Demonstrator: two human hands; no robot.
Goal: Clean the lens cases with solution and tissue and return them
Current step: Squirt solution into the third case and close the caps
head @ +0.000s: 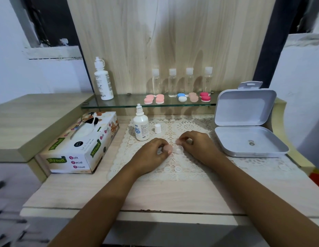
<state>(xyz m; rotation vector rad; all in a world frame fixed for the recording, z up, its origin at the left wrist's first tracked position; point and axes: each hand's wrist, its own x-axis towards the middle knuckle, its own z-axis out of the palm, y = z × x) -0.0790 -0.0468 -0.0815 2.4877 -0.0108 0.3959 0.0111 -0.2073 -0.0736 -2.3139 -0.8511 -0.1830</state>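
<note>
The tissue box (80, 145) reads "Soft Facial Tissue". Left hand (151, 153) grips the half-open, pink-capped lens case (168, 148); right hand (197, 143) pinches a pinkish cap (179, 141).

The tissue box (80, 145), at the left edge of the table (173, 193), is displaying "Soft Facial Tissue" on its near end and again along its long side. A green banner (56, 160) on both faces is reading "Mysoft". Print on the solution bottle (141, 126) and on the tall white bottle (103, 82) on the glass shelf (130, 102) is proving too small to read.
</note>
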